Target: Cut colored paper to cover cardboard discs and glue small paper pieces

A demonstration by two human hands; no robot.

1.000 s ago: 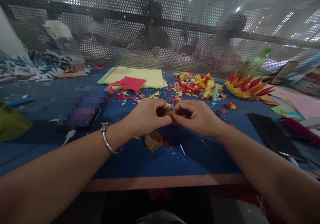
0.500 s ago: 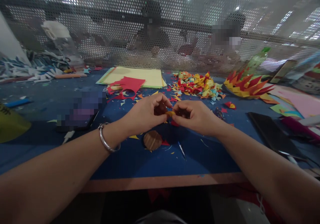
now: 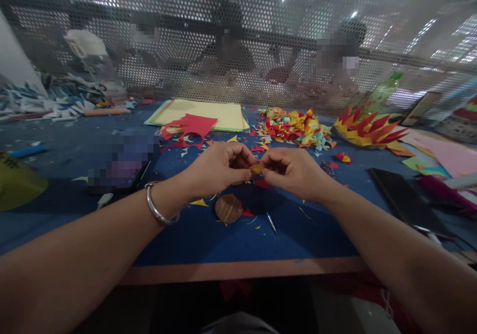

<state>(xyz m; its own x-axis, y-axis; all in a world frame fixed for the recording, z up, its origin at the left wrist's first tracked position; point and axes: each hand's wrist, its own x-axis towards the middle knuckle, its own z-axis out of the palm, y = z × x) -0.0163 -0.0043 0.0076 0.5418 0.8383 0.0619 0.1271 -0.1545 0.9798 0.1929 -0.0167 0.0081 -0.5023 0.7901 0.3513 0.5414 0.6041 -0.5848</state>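
Note:
My left hand [image 3: 218, 167] and my right hand [image 3: 294, 171] meet above the blue table [image 3: 179, 234], both pinched on a small folded yellow-orange paper piece [image 3: 256, 168] between their fingertips. A silver bangle [image 3: 156, 207] circles my left wrist. Just below the hands lies a brown ridged paper disc [image 3: 228, 208] on the table, with red and yellow paper scraps [image 3: 261, 183] around it.
Yellow paper sheets [image 3: 208, 114] with a cut red sheet [image 3: 190, 125] lie behind. A heap of coloured folded pieces [image 3: 296, 125] and a spiked red-yellow paper ring [image 3: 368, 127] sit at the back right. A black phone [image 3: 406, 202] lies right. A perforated metal screen [image 3: 238, 41] closes the back.
Both hands stayed together over the table, shifting slightly and turning the small yellow-orange piece between the fingertips.

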